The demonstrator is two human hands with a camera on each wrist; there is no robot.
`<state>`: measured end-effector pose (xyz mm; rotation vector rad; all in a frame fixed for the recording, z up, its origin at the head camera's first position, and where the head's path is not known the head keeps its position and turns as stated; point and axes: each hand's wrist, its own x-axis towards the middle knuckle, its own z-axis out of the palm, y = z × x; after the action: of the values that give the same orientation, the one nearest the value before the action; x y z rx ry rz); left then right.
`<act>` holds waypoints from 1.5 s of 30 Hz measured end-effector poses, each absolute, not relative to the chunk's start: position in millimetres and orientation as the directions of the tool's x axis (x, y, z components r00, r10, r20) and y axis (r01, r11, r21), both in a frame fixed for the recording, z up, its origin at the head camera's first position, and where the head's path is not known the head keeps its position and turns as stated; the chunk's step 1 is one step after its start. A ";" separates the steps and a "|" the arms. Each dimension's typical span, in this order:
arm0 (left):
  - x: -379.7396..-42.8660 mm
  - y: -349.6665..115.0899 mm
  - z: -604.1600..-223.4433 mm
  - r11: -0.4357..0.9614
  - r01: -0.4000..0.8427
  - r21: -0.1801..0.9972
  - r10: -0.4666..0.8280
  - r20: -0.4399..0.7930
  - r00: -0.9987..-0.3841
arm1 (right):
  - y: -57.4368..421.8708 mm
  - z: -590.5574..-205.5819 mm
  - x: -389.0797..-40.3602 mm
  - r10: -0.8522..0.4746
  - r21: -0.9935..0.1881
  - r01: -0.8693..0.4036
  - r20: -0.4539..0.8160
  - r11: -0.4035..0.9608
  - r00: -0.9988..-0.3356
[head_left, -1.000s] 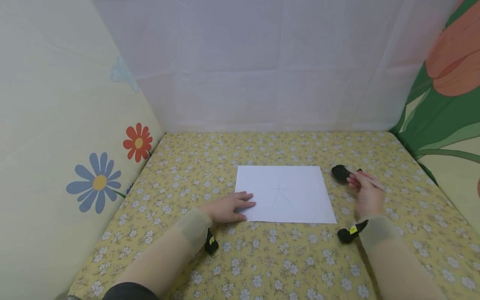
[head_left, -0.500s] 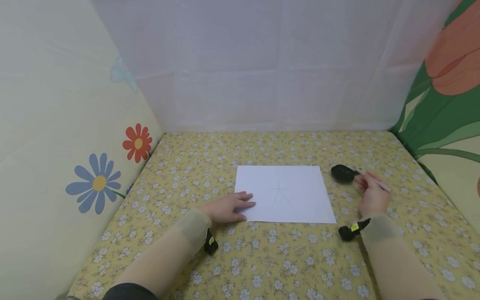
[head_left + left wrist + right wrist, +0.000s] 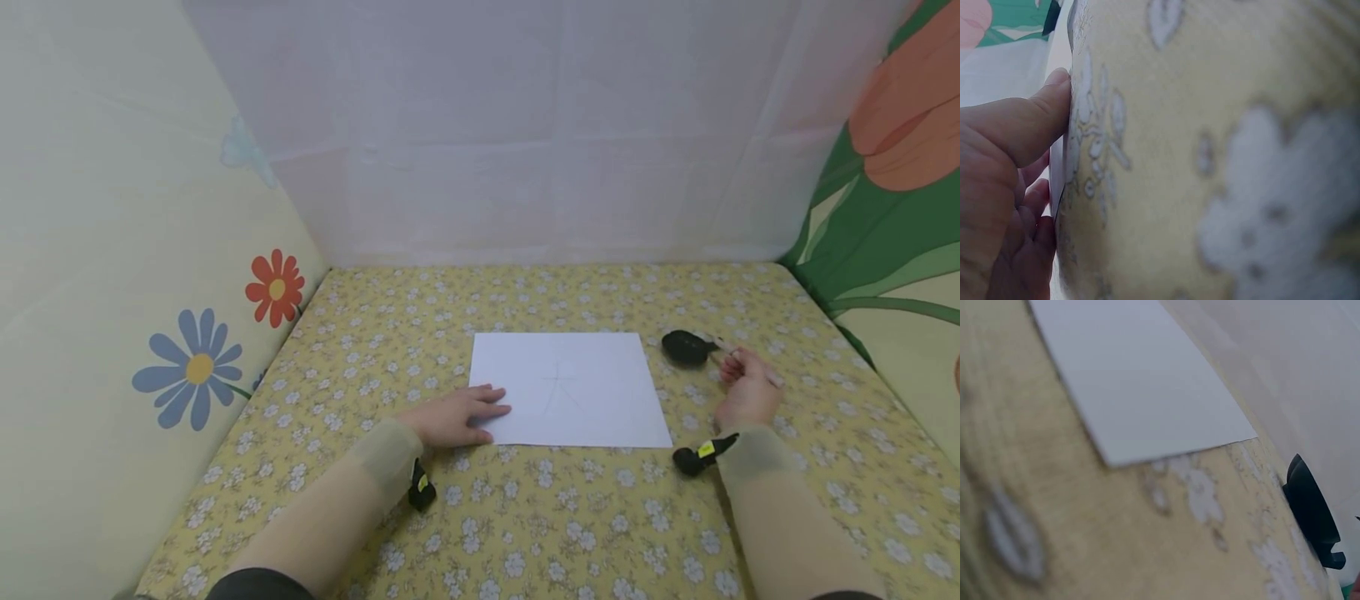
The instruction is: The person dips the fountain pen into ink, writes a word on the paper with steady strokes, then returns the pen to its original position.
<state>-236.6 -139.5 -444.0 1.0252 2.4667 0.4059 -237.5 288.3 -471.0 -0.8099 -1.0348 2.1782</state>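
My left hand (image 3: pixel 453 417) rests with spread fingers on the left edge of a white sheet of paper (image 3: pixel 600 358). In the left wrist view the thumb (image 3: pixel 1041 112) lies along the paper's edge. Faint thin lines, a cross with two slanting strokes below, mark the sheet's middle. Right of the paper, my right hand (image 3: pixel 746 392) pinches a slim pale pen-like stick (image 3: pixel 771 377). The stick's far end overlaps the short handle of a black oval dish (image 3: pixel 684 347). Only a sliver of this hand shows in the right wrist view, near the black dish (image 3: pixel 1311 512).
A yellow flowered cloth (image 3: pixel 525 517) covers the table. A pale hanging sheet (image 3: pixel 480 133) closes off the back. Panels printed with flowers stand at the left (image 3: pixel 97 250) and the right. Each wrist wears a small black camera.
My right hand has shifted slightly right, drawing the stick from over the black dish's bowl back to its handle. The left hand and the paper have stayed put.
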 end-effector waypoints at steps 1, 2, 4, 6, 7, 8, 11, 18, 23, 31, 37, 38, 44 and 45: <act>-236.4 -139.4 -443.7 0.683 0.595 0.423 0.723 -0.281 -0.631 | 288.1 -471.6 -237.4 0.721 -0.819 -0.247 -0.264 -0.518 -0.640; -236.3 -139.3 -443.3 0.683 0.595 0.423 0.723 -0.280 -0.631 | 288.1 -472.3 -237.6 0.726 -0.823 -0.246 -0.262 -0.512 -0.636; -236.0 -139.1 -442.8 0.683 0.594 0.425 0.724 -0.280 -0.631 | 288.2 -472.7 -238.6 0.740 -0.832 -0.247 -0.257 -0.497 -0.622; -235.8 -139.0 -442.8 0.682 0.594 0.426 0.724 -0.279 -0.631 | 288.8 -472.2 -240.0 0.753 -0.829 -0.256 -0.264 -0.496 -0.603; -235.8 -139.0 -442.8 0.682 0.595 0.425 0.724 -0.278 -0.631 | 289.1 -471.8 -240.3 0.758 -0.825 -0.264 -0.269 -0.500 -0.595; -235.7 -139.0 -443.0 0.682 0.595 0.426 0.724 -0.278 -0.631 | 289.6 -471.4 -240.6 0.761 -0.822 -0.268 -0.272 -0.502 -0.589; -235.9 -139.1 -443.5 0.682 0.596 0.424 0.724 -0.278 -0.631 | 290.4 -469.9 -240.6 0.763 -0.815 -0.272 -0.285 -0.511 -0.580; -238.2 -139.0 -443.8 0.670 0.613 0.419 0.737 -0.272 -0.619 | 290.8 -468.4 -235.6 0.724 -0.796 -0.264 -0.288 -0.545 -0.627; -239.1 -139.0 -443.8 0.662 0.619 0.423 0.744 -0.271 -0.611 | 292.9 -467.6 -233.7 0.697 -0.819 -0.217 -0.277 -0.531 -0.661; -238.4 -139.6 -444.4 0.673 0.613 0.413 0.734 -0.279 -0.619 | 296.3 -469.3 -234.9 0.713 -0.862 -0.151 -0.289 -0.484 -0.639; -238.3 -139.8 -444.9 0.674 0.614 0.412 0.734 -0.277 -0.620 | 298.6 -471.2 -238.9 0.722 -0.845 -0.187 -0.290 -0.502 -0.628; -238.2 -139.8 -444.9 0.674 0.614 0.411 0.734 -0.278 -0.620 | 298.8 -471.8 -239.6 0.725 -0.843 -0.193 -0.289 -0.503 -0.625; -237.8 -139.9 -444.2 0.673 0.613 0.414 0.734 -0.272 -0.623 | 299.1 -474.3 -241.8 0.737 -0.867 -0.163 -0.285 -0.471 -0.613; -237.7 -140.0 -444.0 0.672 0.612 0.417 0.734 -0.270 -0.623 | 298.3 -473.3 -241.4 0.739 -0.876 -0.149 -0.284 -0.459 -0.611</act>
<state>-237.7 -140.0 -444.0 1.0507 2.4685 0.3990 -241.4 298.3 -473.3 -0.9060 -1.1682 2.0994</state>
